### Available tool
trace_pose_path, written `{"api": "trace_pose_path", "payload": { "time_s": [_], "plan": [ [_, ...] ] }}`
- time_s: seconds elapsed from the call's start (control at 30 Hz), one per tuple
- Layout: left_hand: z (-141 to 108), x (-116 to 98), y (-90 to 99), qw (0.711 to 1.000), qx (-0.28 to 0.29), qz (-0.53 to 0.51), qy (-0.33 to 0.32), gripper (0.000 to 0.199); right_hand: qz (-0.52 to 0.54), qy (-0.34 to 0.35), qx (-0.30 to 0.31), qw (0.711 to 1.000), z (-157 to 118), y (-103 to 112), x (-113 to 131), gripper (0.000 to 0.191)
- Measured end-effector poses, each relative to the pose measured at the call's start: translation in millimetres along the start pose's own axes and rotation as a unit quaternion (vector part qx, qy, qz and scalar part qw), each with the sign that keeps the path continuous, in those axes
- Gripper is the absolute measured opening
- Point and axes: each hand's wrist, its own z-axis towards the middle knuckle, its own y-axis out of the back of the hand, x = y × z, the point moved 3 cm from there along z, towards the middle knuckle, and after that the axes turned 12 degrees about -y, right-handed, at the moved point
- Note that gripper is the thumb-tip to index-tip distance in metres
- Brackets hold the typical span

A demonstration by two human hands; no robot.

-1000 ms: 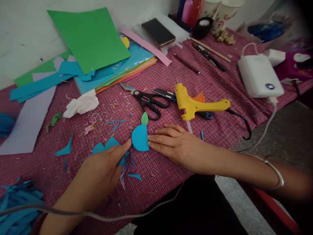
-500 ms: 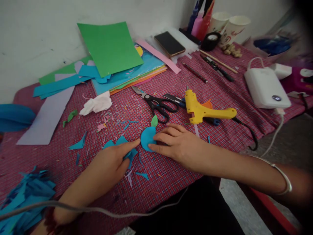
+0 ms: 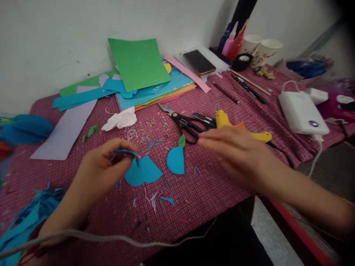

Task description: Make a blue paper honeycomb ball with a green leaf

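Observation:
My left hand point(image 3: 107, 166) is closed, pinching a small piece of blue paper point(image 3: 127, 152) edge-on between thumb and fingers. Below it, blue paper pieces point(image 3: 146, 170) lie flat on the tablecloth. Between my hands rests a folded blue half-circle point(image 3: 174, 161), with a green paper leaf point(image 3: 182, 141) at its upper edge. My right hand point(image 3: 233, 151), blurred by motion, hovers with outstretched fingers in front of the yellow hot glue gun point(image 3: 222, 119), covering its middle. Nothing shows in those fingers. Black-handled scissors point(image 3: 184, 122) and a utility knife point(image 3: 203, 119) lie just beyond.
Green card point(image 3: 141, 64) tops a paper stack at the back, beside a phone point(image 3: 199, 61). A white power bank point(image 3: 303, 112) stands on the right. Blue scraps point(image 3: 30, 218) heap at front left. A grey cable point(image 3: 111, 239) crosses the foreground. White tissue point(image 3: 120, 119) lies mid-table.
My left hand has moved left and up, lifting a blue piece off the table. My right hand has let go of the half-circle and moved right to the glue gun. The view has shifted slightly.

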Motion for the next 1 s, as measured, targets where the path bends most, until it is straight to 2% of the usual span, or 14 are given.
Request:
{"api": "trace_pose_path", "payload": {
  "time_s": [0.03,0.1,0.2,0.27,0.33,0.37,0.43,0.5,0.57,0.67,0.8,0.83,0.9,1.0],
  "plan": [
    [1,1,4.2,0.999,-0.042,-0.002,0.011,0.016,-0.029,-0.05,-0.029,0.998,-5,10,-14,0.042],
    [3,6,8.3,0.994,-0.106,0.014,0.015,0.013,-0.103,-0.098,-0.058,0.988,-17,20,-41,0.047],
    [4,15,4.7,0.985,-0.128,0.115,-0.015,0.011,-0.181,-0.12,0.005,0.976,-29,13,-72,0.053],
    [3,15,-3.3,0.958,-0.077,0.268,-0.068,0.015,-0.202,-0.125,0.028,0.971,-31,7,-80,0.054],
    [0,14,-13.9,0.907,0.01,0.405,-0.116,0.021,-0.204,-0.129,0.033,0.97,-28,3,-81,0.053],
    [-2,13,-18.8,0.886,0.054,0.443,-0.127,0.024,-0.2,-0.133,0.032,0.97,-26,2,-81,0.052],
    [-5,14,-25.8,0.87,0.127,0.458,-0.132,0.028,-0.187,-0.144,0.021,0.971,-21,1,-81,0.047],
    [-6,17,-28.9,0.88,0.171,0.422,-0.132,0.029,-0.173,-0.162,0.01,0.971,-18,-1,-84,0.041],
    [-5,23,-28.5,0.903,0.188,0.36,-0.137,0.029,-0.16,-0.181,0.007,0.97,-17,0,-89,0.036],
    [-2,33,-23.8,0.937,0.186,0.256,-0.146,0.029,-0.144,-0.209,-0.021,0.967,-17,9,-92,0.03],
    [4,41,-17.6,0.969,0.158,0.14,-0.128,0.026,-0.072,-0.229,-0.11,0.965,-21,36,-71,0.023],
    [6,42,-16.5,0.976,0.146,0.116,-0.11,0.026,-0.018,-0.238,-0.101,0.966,-23,39,-64,0.022],
    [7,45,-14.7,0.988,0.116,0.082,-0.058,0.022,0.117,-0.232,-0.024,0.965,-24,35,-48,0.018],
    [6,48,-12.0,0.997,0.046,0.061,0.025,0.014,0.225,-0.187,0.089,0.952,-25,18,-31,0.021]
  ]
}}
